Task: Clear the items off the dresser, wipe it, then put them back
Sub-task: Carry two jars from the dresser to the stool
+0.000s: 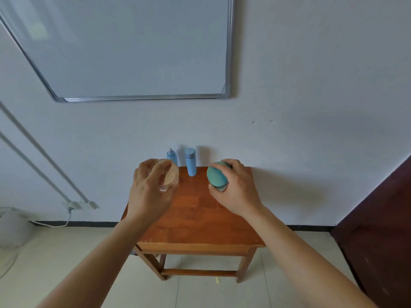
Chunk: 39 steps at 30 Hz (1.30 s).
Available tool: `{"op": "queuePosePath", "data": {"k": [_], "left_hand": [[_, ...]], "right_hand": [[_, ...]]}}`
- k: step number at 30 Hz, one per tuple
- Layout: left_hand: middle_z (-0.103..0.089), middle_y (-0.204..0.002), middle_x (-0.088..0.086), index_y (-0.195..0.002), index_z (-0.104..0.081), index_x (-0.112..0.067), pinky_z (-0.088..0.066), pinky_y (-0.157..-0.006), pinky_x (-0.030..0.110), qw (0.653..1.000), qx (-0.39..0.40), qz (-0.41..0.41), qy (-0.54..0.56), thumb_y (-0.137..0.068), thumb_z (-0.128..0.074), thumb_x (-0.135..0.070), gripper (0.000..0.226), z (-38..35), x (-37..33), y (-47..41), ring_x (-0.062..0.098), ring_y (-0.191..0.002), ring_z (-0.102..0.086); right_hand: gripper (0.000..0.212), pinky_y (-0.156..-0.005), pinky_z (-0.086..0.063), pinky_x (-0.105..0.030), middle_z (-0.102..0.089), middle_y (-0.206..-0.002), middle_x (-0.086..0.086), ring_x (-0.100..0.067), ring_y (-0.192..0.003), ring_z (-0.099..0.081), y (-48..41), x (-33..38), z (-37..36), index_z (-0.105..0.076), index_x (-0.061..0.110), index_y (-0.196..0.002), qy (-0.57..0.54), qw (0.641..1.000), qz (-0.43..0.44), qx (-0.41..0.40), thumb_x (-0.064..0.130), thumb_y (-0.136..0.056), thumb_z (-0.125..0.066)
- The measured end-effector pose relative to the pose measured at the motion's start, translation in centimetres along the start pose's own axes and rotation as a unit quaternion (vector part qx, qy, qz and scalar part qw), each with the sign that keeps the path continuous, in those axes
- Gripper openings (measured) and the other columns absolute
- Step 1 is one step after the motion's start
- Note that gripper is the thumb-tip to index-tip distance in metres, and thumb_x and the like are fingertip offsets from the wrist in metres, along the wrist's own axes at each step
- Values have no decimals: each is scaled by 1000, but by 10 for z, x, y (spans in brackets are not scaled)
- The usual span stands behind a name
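Curling left hand (pixel 149 185) fingers round clear jar (pixel 171 174), right hand (pixel 239 187) fingers round teal compact (pixel 216 176), at scratched wooden dresser (pixel 195 218); whiteboard (pixel 133 52) above it.

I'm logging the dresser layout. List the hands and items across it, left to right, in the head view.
left hand → clear jar → capped blue bottle → teal round case → right hand

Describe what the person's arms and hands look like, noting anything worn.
Both arms are bare as far as the view shows: no sleeves. The left hand and right hand wear no gloves, and no watch, bracelet or ring is visible.
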<state>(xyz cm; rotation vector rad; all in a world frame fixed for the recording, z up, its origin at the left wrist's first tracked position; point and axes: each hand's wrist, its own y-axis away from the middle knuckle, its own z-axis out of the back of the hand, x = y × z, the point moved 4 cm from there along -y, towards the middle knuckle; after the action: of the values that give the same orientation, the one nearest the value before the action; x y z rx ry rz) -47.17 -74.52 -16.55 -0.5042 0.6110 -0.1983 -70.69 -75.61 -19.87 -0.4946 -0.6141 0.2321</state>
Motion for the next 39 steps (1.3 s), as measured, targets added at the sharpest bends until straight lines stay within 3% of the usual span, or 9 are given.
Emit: {"op": "queuePosePath", "data": {"k": [4, 9, 15, 21, 30, 39], "left_hand": [[-45, -126, -9, -122, -54, -35, -39, -78, 27, 1000, 10, 6, 18, -76, -78, -30, 52, -22, 66, -53, 18, -115, -45], [-46, -125, -10, -122, -53, -37, -41, -77, 29, 998, 58, 22, 32, -78, -73, -36, 47, -56, 143, -104, 14, -115, -43], [-49, -126, 1, -127, -46, -19, -43, -80, 32, 990, 114, 73, 47, -79, -75, -36, 58, -104, 221, -138, 21, -114, -47], [-51, -121, 3, -124, -46, -16, -47, -85, 36, 975, 163, 143, 48, -79, -74, -38, 58, -173, 281, -144, 23, -112, -49], [-45, -127, 2, -125, -42, -20, -40, -83, 30, 959, 198, 200, -8, -77, -76, -33, 60, -258, 320, -132, 22, -115, -46], [-45, -127, -1, -123, -41, -25, -45, -81, 34, 955, 216, 202, -15, -74, -78, -33, 61, -271, 331, -127, 23, -114, -48]], "right_hand": [[54, -80, -53, -29, -48, -122, 9, -13, -107, -53, -47, 0, -54, -55, 33, -127, 14, 1000, -6, 17, 41, -76, -69], [54, -83, -52, -32, -52, -119, 9, -11, -106, -52, -87, -12, -111, -49, 32, -124, 23, 996, -75, 32, 36, -75, -73], [54, -79, -44, -21, -48, -116, 14, -6, -104, -49, -105, -36, -173, -44, 34, -118, 42, 981, -181, 54, 36, -75, -77], [58, -72, -36, -11, -40, -113, 21, -4, -101, -49, -102, -86, -226, -42, 36, -117, 48, 965, -242, 86, 40, -73, -79], [55, -78, -38, -20, -50, -121, 5, -13, -107, -50, -113, -157, -295, -46, 26, -118, 31, 957, -263, 116, 26, -75, -80], [57, -75, -41, -19, -49, -129, 1, -18, -113, -52, -109, -176, -312, -44, 23, -123, 34, 955, -249, 155, 28, -78, -78]]}}
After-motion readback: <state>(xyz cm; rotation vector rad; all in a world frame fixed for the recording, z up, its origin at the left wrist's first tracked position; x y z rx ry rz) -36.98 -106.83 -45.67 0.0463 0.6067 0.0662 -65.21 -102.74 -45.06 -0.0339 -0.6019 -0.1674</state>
